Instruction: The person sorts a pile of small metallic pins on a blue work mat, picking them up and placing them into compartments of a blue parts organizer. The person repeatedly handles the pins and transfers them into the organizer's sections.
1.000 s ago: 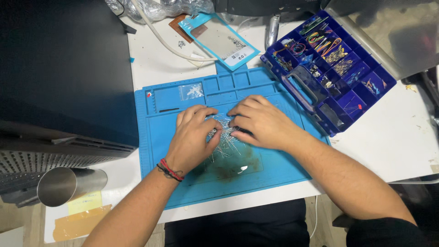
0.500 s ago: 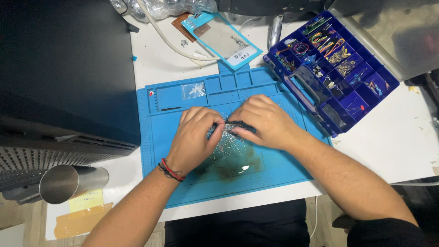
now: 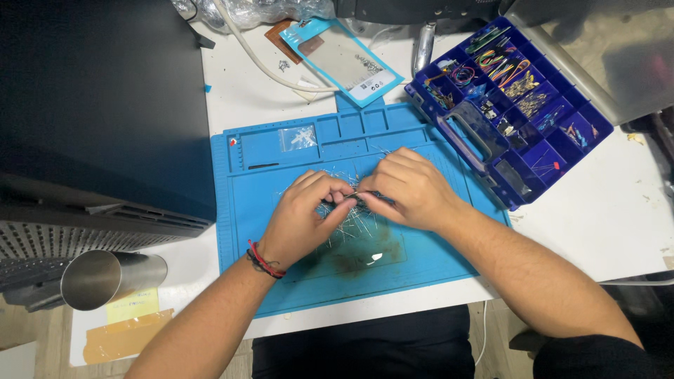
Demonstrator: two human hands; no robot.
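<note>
Blue mat point(image 3: 421, 267) on a white table point(image 3: 597, 217): your two hands meet at its middle over one heap of thin wires point(image 3: 347, 224). Left hand point(image 3: 305, 214) and right hand point(image 3: 407, 189) pinch one small dark part point(image 3: 365, 198) between fingertips, lying left to right. One parts box point(image 3: 505, 105) sits right.

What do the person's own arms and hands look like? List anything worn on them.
Both forearms are bare, no gloves or rings visible. The left hand has a red and black cord bracelet at the wrist. The right hand wears nothing; a dark sleeve starts above that elbow.
</note>
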